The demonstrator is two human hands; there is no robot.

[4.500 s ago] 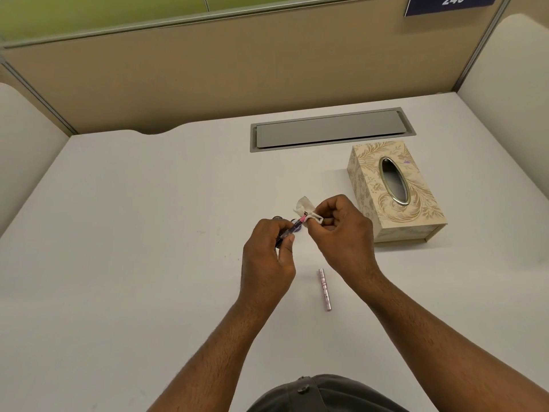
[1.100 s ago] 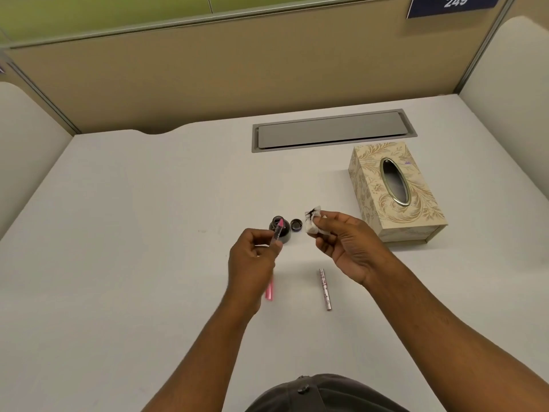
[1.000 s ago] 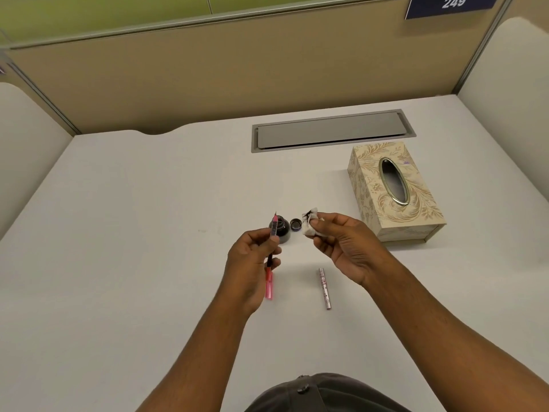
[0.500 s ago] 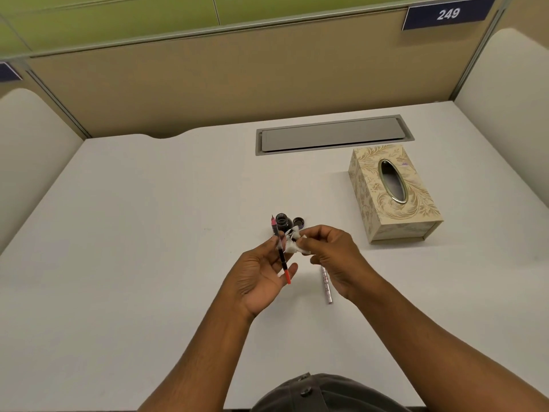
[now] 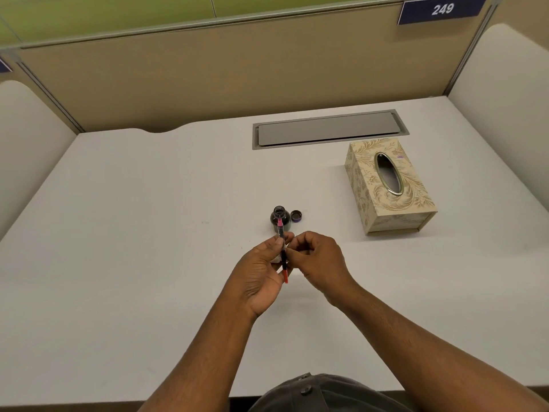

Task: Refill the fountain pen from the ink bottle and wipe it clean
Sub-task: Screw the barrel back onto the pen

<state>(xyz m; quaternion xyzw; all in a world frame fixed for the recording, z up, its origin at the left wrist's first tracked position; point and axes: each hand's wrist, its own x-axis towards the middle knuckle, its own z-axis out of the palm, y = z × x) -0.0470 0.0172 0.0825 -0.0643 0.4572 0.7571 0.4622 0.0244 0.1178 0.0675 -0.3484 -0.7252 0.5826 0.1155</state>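
My left hand [image 5: 261, 263] pinches a slim fountain pen section [image 5: 283, 257] and holds it almost upright, pink end up and red end down. My right hand [image 5: 318, 260] is closed against the pen from the right, with a small wad of white tissue [image 5: 286, 248] barely showing between its fingers and the pen. Just beyond the hands, the open dark ink bottle [image 5: 280, 217] stands on the white desk [image 5: 148, 233], and its round cap [image 5: 296, 216] lies beside it on the right.
A cream patterned tissue box [image 5: 386, 185] with an oval opening stands at the right. A grey cable tray lid [image 5: 326, 130] is set into the desk at the back. Beige partitions close off the back and both sides.
My hands have come together: the right hand brought the ink-stained tissue from beside the bottle cap onto the pen. The left hand turned the pen more upright.
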